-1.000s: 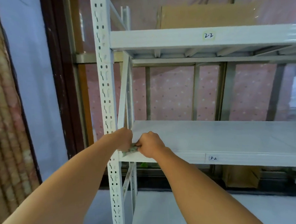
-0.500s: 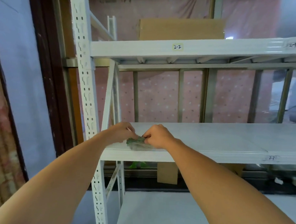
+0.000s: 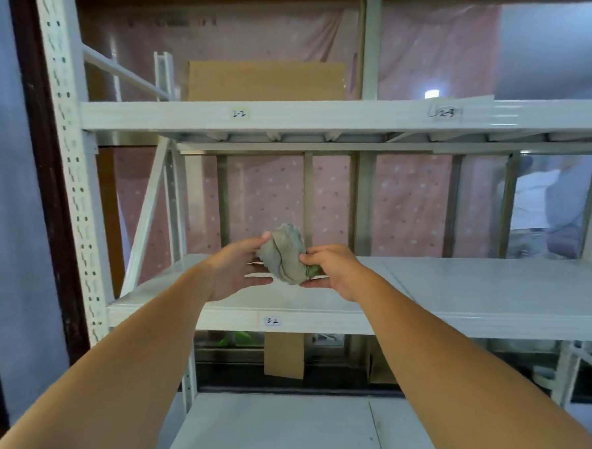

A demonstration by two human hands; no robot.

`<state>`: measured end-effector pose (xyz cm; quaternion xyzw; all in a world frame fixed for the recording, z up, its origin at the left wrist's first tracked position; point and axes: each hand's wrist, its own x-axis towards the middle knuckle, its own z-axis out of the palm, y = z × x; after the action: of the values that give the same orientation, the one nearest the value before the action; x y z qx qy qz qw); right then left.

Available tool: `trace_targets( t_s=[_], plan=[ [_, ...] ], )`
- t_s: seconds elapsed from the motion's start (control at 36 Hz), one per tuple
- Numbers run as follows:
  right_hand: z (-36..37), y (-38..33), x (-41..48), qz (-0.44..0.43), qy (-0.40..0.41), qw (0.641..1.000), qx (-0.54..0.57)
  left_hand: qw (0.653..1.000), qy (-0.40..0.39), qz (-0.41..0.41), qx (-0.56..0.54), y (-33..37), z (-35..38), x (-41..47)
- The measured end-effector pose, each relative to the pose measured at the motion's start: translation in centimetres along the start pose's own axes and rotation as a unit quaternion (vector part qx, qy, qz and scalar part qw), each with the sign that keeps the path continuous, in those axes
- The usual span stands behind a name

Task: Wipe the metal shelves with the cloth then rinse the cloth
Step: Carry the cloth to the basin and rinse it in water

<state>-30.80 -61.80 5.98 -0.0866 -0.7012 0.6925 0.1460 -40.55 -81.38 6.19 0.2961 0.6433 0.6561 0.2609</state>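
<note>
White metal shelves (image 3: 462, 284) fill the view; above the middle one, both hands hold a bunched grey-green cloth (image 3: 284, 257) clear of its surface. Left hand (image 3: 233, 270) cups it with fingers spread, right hand (image 3: 331, 267) pinches its lower edge. It looks soft, light and floppy; best gripped by the bunched folds.

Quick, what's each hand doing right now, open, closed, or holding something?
Left hand: open, fingertips touching the crumpled cloth.
Right hand: closed on the cloth, pinching its lower edge.
</note>
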Motion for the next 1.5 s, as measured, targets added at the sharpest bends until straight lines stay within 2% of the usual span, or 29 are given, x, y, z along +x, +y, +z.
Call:
trace_targets(
  t_s=[0.17,0.33,0.44,0.58,0.75,0.83,0.94,1.08,1.17,1.25,1.33,1.39,1.5],
  plan=[
    [-4.8,0.5,-0.7,-0.011,0.027,0.999,0.019,1.0,0.017,0.006,0.0,0.4,6.1,1.9],
    [-7.4,-0.1,-0.2,-0.082,0.058,0.993,-0.057,0.997,0.044,0.067,0.019,1.5,10.9,5.2],
    [-8.3,-1.0,-0.2,-0.108,0.027,0.991,-0.068,0.99,0.094,0.105,0.004,1.6,12.3,8.3],
    [-10.1,-1.6,0.1,-0.104,0.032,0.986,-0.13,0.992,0.063,0.105,-0.045,1.0,12.0,10.1],
    [-11.5,-1.0,0.7,-0.137,-0.034,0.959,-0.244,0.987,0.074,0.105,-0.095,1.1,11.6,11.6],
    [-11.7,-1.0,0.9,-0.162,-0.027,0.958,-0.235,0.987,0.08,0.1,-0.1,1.4,11.4,12.3],
    [-12.0,-1.5,2.0,-0.181,0.037,0.962,-0.199,0.986,0.08,0.1,-0.11,2.3,11.8,12.3],
    [-12.3,-2.7,2.7,-0.169,0.047,0.973,-0.15,0.985,0.07,0.087,-0.129,2.9,11.6,12.0],
    [-12.5,-3.7,2.8,-0.157,0.058,0.982,-0.082,0.987,0.063,0.071,-0.127,2.7,11.4,11.9],
    [-12.6,-4.9,2.7,-0.157,0.071,0.985,-0.024,0.987,0.12,0.061,-0.086,2.6,11.2,12.0],
    [-12.8,-5.4,3.1,-0.183,0.117,0.971,-0.102,0.984,0.166,0.052,-0.037,2.3,10.9,11.6],
    [-12.5,-5.6,3.3,-0.184,0.13,0.964,-0.143,0.989,0.139,0.049,-0.024,1.8,10.9,11.3],
    [-11.7,-6.5,3.4,-0.158,0.132,0.967,-0.147,0.998,0.038,0.057,-0.016,1.0,11.5,10.8]
  ],
)
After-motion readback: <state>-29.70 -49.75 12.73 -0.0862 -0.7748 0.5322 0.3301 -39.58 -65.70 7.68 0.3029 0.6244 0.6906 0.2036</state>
